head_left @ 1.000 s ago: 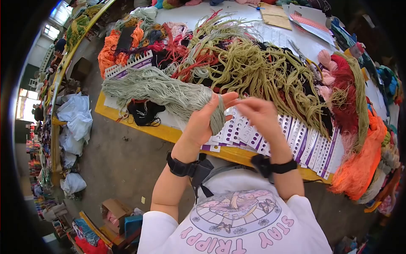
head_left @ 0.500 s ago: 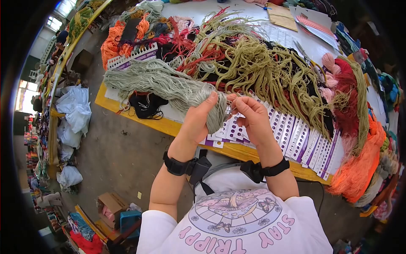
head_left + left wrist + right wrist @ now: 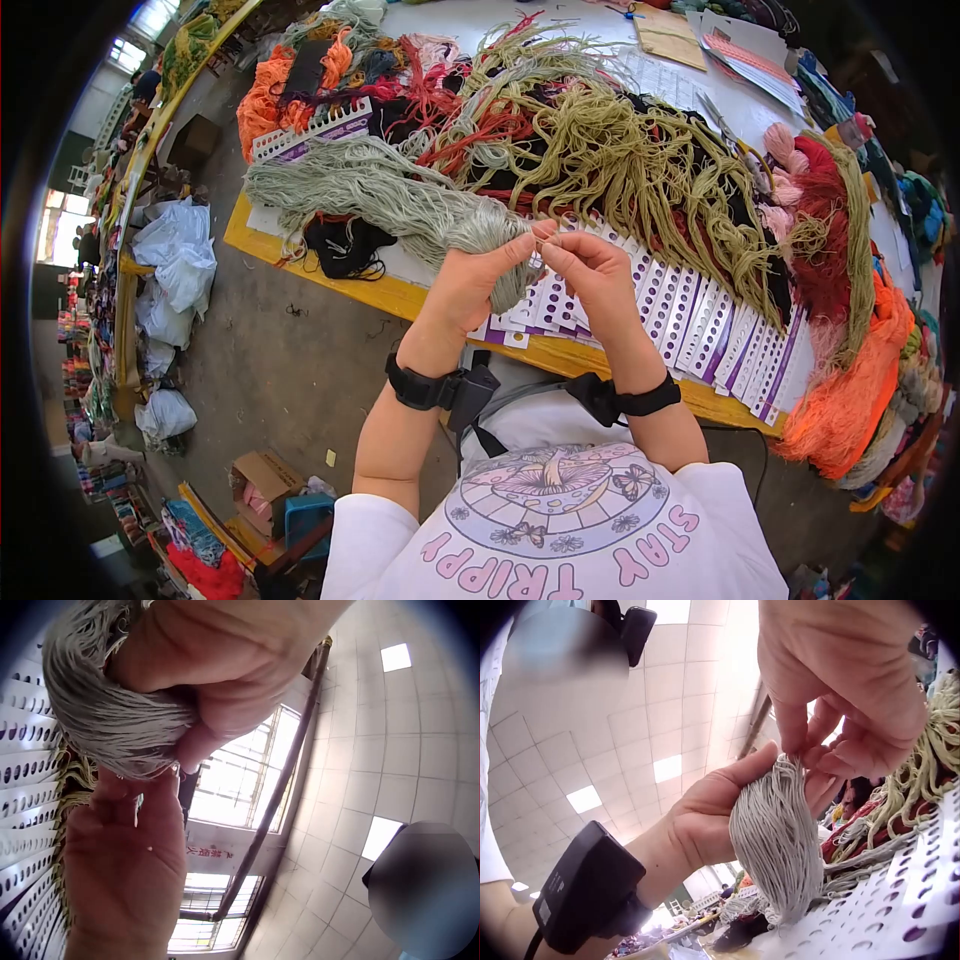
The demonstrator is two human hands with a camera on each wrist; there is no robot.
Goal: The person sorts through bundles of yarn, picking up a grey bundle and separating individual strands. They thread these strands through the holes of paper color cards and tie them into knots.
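A thick skein of pale grey-green thread (image 3: 350, 190) stretches along the table's front left, and its looped end is gathered in my left hand (image 3: 462, 288). The left thumb lies over the bundle, with the fingers wrapped behind it. At that same end, my right hand (image 3: 600, 275) pinches a few strands between thumb and fingertips. In the right wrist view, the bundle (image 3: 776, 832) hangs in a rounded loop below the pinched strands. Hole-punched white and purple cards (image 3: 690, 320) lie fanned out under the right hand.
Tangled olive-green thread (image 3: 620, 150) covers the middle of the table, mixed with red and black. Scissors (image 3: 718, 118) lie at the back right. Orange thread (image 3: 845, 375) hangs over the right edge. A black bundle (image 3: 345, 248) sits by the yellow front edge (image 3: 390, 305).
My right hand has come in from slightly apart to the skein's end and now pinches strands there. The left thumb has lowered toward the right fingertips. The skein stays in place.
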